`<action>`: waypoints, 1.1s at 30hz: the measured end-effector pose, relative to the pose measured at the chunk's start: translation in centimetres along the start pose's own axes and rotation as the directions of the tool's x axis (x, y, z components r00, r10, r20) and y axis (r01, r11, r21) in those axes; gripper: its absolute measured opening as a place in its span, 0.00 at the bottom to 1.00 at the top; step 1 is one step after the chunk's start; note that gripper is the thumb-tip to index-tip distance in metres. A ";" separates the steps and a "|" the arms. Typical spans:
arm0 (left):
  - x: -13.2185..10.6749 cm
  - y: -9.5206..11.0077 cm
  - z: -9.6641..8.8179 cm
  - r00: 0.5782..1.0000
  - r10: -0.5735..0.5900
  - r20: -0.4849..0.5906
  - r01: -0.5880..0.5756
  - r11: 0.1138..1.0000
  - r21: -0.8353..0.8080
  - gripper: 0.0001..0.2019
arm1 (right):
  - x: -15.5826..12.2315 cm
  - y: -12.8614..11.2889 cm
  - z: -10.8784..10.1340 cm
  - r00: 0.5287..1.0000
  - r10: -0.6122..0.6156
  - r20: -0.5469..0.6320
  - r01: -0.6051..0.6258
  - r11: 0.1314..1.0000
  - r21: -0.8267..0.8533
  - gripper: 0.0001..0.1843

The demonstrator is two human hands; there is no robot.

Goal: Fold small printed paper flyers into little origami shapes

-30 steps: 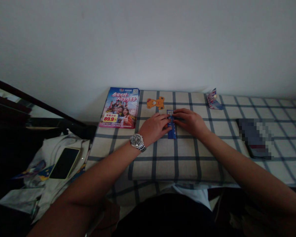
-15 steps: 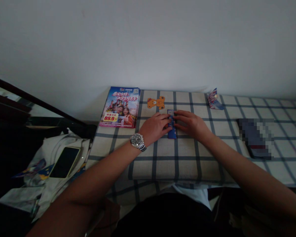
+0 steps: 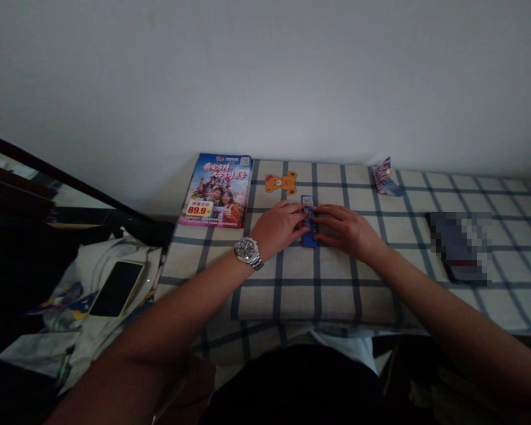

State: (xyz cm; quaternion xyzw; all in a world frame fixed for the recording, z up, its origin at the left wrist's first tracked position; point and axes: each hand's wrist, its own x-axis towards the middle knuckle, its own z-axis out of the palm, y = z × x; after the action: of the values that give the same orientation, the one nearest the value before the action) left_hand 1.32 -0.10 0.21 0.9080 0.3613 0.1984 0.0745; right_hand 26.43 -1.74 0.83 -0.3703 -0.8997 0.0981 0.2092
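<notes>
Flyers [image 3: 216, 192] lie stacked at left, probably to leave room. The left hand [image 3: 278, 226] touches the strip [image 3: 310, 240] on the counter [image 3: 336, 295]; the right hand [image 3: 351, 232] meets it opposite, seemingly for steadying. Whether they pinch, I cannot tell.

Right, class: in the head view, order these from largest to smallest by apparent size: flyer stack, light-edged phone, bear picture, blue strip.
1. Flyer stack
2. Light-edged phone
3. Bear picture and blue strip: too close to rank; the strip is partly covered.
</notes>
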 end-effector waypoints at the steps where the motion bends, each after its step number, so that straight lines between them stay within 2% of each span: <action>1: 0.0 0.0 0.0 1.000 0.002 0.001 -0.002 1.000 0.001 0.16 | -0.1 -0.2 0.0 1.000 -0.002 0.004 0.002 1.000 0.002 0.21; 7: 0.0 -0.1 0.2 1.000 -0.002 0.002 0.002 1.000 -0.007 0.16 | -0.7 -0.9 0.1 1.000 -0.016 0.004 0.016 1.000 -0.020 0.26; 12: 0.0 -0.1 0.2 1.000 -0.003 0.001 0.003 1.000 -0.015 0.16 | -0.9 -0.5 0.1 1.000 -0.002 0.001 0.002 0.999 0.052 0.29; 17: -0.1 -0.1 0.1 1.000 -0.010 0.006 0.010 1.000 -0.018 0.16 | -0.5 -0.6 0.6 0.997 0.064 -0.047 -0.059 0.992 0.112 0.14; 20: -0.1 0.0 0.0 1.000 -0.007 0.003 0.007 1.000 -0.017 0.16 | -0.2 -0.6 1.1 0.991 0.102 -0.084 -0.095 0.992 0.078 0.11; 24: 0.0 0.0 0.0 1.000 -0.009 0.018 0.009 1.000 -0.009 0.17 | -0.4 -0.4 1.1 0.995 0.073 -0.066 -0.069 0.995 0.069 0.14; 29: 0.0 0.0 0.0 1.000 -0.020 0.012 0.020 1.000 -0.020 0.16 | -0.8 -0.6 0.7 0.999 0.023 -0.038 -0.020 0.996 0.084 0.25; 33: 0.0 -0.1 0.1 1.000 -0.017 0.009 0.018 1.000 -0.026 0.16 | -1.2 -0.6 0.8 1.000 0.000 -0.030 0.001 0.999 0.042 0.26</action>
State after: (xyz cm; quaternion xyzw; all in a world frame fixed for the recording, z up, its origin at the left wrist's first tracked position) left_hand 1.30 -0.03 0.06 0.9047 0.3662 0.1985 0.0897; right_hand 26.45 -3.01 -0.09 -0.3672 -0.8943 0.1113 0.2304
